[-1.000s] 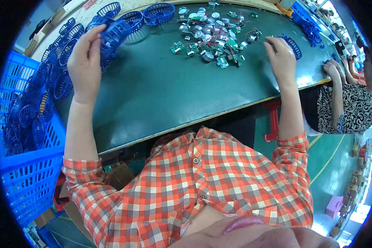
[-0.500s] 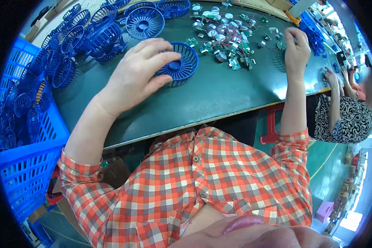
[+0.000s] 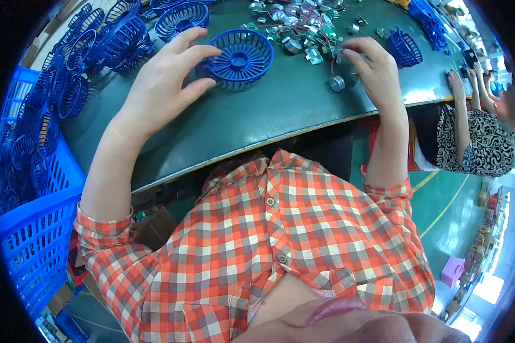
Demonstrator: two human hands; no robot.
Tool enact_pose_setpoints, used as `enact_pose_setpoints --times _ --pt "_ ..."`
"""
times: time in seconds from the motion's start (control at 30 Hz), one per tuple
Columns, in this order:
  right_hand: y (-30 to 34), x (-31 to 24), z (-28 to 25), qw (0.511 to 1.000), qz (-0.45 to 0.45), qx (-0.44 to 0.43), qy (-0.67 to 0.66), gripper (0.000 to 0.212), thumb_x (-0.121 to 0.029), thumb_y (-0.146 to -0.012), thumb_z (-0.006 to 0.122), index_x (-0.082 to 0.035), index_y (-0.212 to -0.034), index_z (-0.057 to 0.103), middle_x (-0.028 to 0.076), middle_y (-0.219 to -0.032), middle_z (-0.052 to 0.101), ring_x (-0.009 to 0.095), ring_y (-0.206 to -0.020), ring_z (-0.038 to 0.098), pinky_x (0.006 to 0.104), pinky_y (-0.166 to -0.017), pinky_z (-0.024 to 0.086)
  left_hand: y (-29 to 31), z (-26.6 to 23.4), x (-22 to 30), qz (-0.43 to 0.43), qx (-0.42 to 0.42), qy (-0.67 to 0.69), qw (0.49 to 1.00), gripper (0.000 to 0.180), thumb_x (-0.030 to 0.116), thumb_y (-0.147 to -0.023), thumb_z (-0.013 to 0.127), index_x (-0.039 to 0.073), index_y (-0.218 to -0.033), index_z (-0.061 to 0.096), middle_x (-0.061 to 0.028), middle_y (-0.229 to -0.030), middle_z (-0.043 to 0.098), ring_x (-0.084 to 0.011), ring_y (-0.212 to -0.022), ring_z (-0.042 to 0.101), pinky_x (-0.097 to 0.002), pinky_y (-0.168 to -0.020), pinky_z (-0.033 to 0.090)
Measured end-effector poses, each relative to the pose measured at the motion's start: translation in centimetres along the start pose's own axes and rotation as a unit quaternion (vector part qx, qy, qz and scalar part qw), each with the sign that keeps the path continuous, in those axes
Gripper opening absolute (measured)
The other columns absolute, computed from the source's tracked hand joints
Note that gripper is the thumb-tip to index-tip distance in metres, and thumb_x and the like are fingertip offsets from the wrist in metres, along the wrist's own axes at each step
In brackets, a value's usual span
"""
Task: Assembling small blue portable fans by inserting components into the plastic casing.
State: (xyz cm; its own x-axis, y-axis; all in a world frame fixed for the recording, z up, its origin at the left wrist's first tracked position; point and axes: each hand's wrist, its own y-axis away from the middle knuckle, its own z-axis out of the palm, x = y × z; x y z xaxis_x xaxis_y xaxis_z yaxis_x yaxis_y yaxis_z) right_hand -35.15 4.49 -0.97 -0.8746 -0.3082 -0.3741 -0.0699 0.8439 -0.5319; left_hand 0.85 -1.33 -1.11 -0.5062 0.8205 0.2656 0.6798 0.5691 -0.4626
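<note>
A round blue plastic fan grille (image 3: 259, 59) with slatted sides and a central hub lies on the green table in front of me. My left hand (image 3: 167, 77) is at its left rim, fingers spread and thumb apart. Its index fingertip overlaps the rim; whether it touches I cannot tell. To the right, my right hand (image 3: 375, 71) pinches a small circuit board, mostly hidden by the fingertips. A silver motor (image 3: 336, 83) hangs below the fingers on a red wire.
A pile of circuit boards and motors (image 3: 292, 44) spreads across the far middle. Blue grilles (image 3: 117, 43) are heaped at left, above a blue crate (image 3: 40, 220). Another blue slatted part (image 3: 404, 48) lies beyond my right hand. A person (image 3: 475, 140) works at right.
My right hand has come left and nearer, now with the motor dangling below it. My left hand has drawn back from over the grille to its left rim. The whole view has shifted.
</note>
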Motion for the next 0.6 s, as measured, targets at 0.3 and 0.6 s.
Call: enact_pose_setpoints --times 0.3,0.6 --pt "4.3 -4.1 0.9 0.992 0.103 0.009 0.069 0.016 -0.015 -0.087 0.074 -0.001 -0.092 0.069 0.006 -0.071 0.061 0.012 -0.062 0.055 0.0285 -0.059 0.045 0.4 -0.4 0.0 0.029 -0.058 0.051 0.997 0.024 0.004 -0.084 0.067 0.004 -0.107 0.065 -0.0134 -0.108 0.066 -0.033 -0.103 0.064 -0.0403 -0.088 0.053" --pt "5.0 -2.5 0.1 0.987 0.162 -0.019 -0.007 0.018 -0.016 -0.095 0.065 0.002 -0.096 0.069 0.005 -0.073 0.064 0.009 -0.067 0.054 0.027 -0.062 0.044 0.3 -0.4 1.7 0.096 -0.135 0.153 0.974 0.024 0.001 -0.081 0.069 0.002 -0.104 0.066 -0.0156 -0.112 0.065 -0.0342 -0.105 0.064 -0.0405 -0.089 0.053"
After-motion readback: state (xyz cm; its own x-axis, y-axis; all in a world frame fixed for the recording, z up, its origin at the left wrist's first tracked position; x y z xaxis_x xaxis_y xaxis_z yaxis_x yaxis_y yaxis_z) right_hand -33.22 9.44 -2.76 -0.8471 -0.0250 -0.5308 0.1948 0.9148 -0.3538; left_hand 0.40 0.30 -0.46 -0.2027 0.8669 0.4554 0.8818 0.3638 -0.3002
